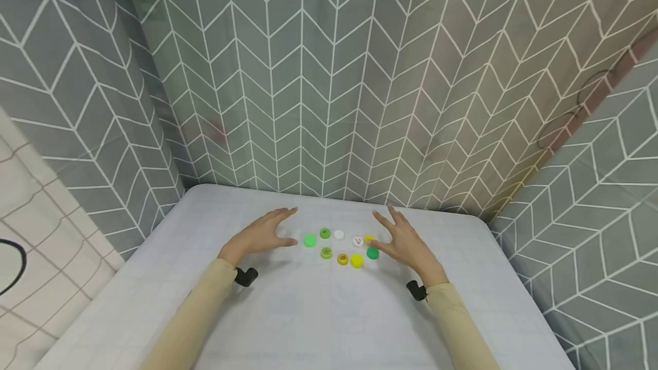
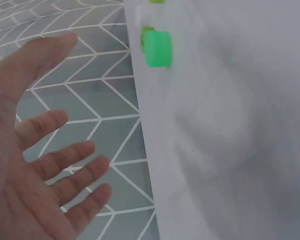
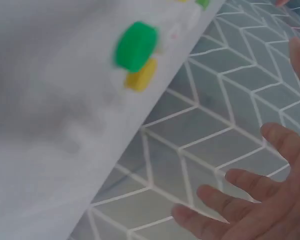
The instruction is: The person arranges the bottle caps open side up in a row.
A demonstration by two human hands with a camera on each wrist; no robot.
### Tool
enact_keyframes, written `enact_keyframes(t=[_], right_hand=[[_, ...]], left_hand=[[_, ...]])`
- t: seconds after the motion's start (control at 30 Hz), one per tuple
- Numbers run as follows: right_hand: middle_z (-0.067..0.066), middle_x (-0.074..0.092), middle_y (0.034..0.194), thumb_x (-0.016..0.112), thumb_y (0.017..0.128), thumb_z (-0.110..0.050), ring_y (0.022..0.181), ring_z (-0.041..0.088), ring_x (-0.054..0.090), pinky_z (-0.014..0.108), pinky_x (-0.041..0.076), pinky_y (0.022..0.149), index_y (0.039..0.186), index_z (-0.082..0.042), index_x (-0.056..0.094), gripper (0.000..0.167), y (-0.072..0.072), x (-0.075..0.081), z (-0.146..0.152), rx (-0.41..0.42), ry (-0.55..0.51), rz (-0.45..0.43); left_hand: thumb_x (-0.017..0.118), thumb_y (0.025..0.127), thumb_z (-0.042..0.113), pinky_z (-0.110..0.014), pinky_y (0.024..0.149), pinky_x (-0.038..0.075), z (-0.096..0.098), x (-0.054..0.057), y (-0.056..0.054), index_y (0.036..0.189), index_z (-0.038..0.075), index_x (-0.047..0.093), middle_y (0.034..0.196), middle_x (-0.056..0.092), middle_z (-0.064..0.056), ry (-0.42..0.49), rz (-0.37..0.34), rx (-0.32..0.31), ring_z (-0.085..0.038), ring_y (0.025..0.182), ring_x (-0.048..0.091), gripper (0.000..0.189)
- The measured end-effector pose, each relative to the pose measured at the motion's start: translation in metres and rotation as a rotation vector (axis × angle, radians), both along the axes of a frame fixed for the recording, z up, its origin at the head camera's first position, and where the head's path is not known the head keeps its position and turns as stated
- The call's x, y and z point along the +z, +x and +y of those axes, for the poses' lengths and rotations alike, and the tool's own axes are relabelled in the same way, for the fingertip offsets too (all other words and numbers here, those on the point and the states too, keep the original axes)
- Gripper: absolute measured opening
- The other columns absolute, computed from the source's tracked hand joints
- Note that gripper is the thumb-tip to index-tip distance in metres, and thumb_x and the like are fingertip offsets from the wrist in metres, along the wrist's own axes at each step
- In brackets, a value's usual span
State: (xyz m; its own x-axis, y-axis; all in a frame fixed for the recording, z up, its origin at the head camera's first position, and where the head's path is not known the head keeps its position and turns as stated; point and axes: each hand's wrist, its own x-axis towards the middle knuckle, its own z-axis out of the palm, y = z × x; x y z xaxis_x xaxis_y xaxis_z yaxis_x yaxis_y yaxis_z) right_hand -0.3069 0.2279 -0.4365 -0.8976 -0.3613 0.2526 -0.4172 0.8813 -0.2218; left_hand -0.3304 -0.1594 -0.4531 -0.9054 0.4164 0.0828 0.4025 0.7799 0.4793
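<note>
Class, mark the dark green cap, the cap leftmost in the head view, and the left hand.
Dark green cap [image 3: 136, 46]: right wrist view, its visible middle.
Leftmost cap [image 2: 159, 48]: left wrist view, its visible middle.
Left hand [image 1: 258, 234]: head view, between wrist and fingers.

On my head cam the R hand [image 1: 406, 244] covers pt of a round yellow disc [image 1: 368, 238], & marks on the round white printed disc [image 1: 357, 241] & round orange-yellow disc [image 1: 342, 259] are too tiny for me to read. My R-wrist cam shows a round dark-green disc [image 3: 136, 46] blurry & crops that hand; my L-wrist cam crops the L hand [image 2: 25, 200] & a lime-green piece [image 2: 156, 1] up top.
</note>
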Motion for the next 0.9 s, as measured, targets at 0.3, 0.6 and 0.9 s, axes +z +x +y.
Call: enact_keyframes(t=[0.3,0.6,0.9], right_hand=[[0.020,0.037,0.149,0.066,0.081,-0.060,0.127,0.044,0.048,0.056,0.046,0.096,0.148,-0.026,0.040,0.080,-0.014,0.015,-0.038,0.096,-0.096,-0.038],[0.006,0.060,0.116,0.075,0.081,-0.045,0.098,0.020,0.058,0.037,0.051,0.080,0.138,-0.025,0.054,0.064,-0.031,0.005,-0.091,0.184,-0.086,-0.061],[0.005,0.066,0.101,0.075,0.081,-0.041,0.092,0.019,0.054,0.035,0.047,0.078,0.124,-0.014,0.067,0.052,-0.043,-0.012,-0.124,0.200,-0.043,-0.174]], left_hand=[[0.072,0.081,0.052,-0.050,0.104,0.040,-0.004,0.002,-0.019,0.138,0.018,0.054,0.139,0.054,-0.003,0.295,-0.057,-0.078,-0.027,0.126,0.052,0.069],[0.073,0.086,0.030,-0.037,0.085,0.050,0.011,-0.013,-0.035,0.127,0.007,0.062,0.119,0.066,-0.014,0.345,-0.122,-0.134,-0.019,0.099,0.061,0.049],[0.073,0.085,0.021,-0.037,0.083,0.051,0.029,-0.026,-0.034,0.126,0.004,0.063,0.108,0.066,-0.011,0.273,-0.162,-0.137,-0.023,0.103,0.060,0.046]])
